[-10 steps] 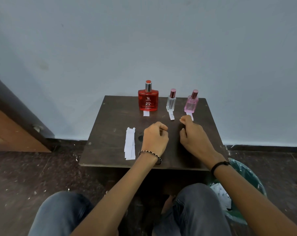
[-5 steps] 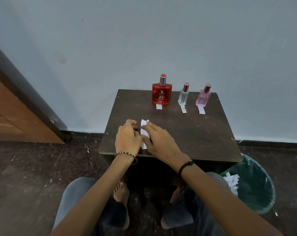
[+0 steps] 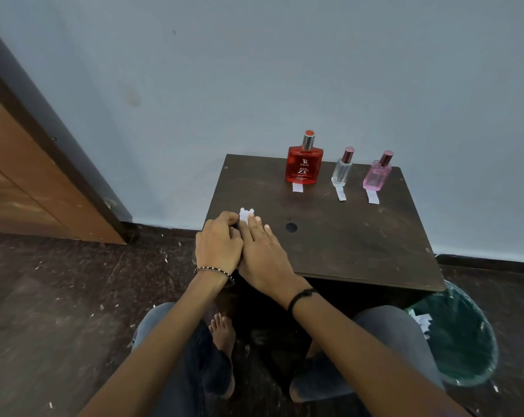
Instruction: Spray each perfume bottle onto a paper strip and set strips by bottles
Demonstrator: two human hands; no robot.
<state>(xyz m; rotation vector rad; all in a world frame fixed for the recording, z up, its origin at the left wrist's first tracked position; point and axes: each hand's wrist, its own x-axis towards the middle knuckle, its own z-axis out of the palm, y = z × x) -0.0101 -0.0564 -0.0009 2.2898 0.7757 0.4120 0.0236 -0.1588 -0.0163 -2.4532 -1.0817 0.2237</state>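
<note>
Seated person's knees in grey trousers, one bare foot [image 3: 221, 332] below the forearms. Left hand [image 3: 218, 245], beaded bracelet at the wrist, fingers curled down onto the stack of paper strips [image 3: 246, 213]; right hand [image 3: 265, 257], black wristband, laid flat with fingers extended over the same stack, touching the left hand. Whether either hand pinches a strip cannot be told; only the stack's ragged white far end shows beyond the fingertips. Both hands sit at the near left corner of the small dark wooden table [image 3: 360, 248], matte, scuffed, with a round dark knot just right of the right hand. Compared with half a second ago, the hands are pressed closer together over the stack and the view has swung left. Right of the right forearm, on the floor, a green mesh waste bin [image 3: 462, 341] with paper scraps. Well beyond the right hand, in a row at the table's far edge: red square glass bottle [image 3: 304, 165], silver collar, red cap; slim clear bottle [image 3: 341, 170]; pink bottle [image 3: 377, 174], both with rose metallic caps. A short white strip lies just in front of each bottle, toward the hands.
</note>
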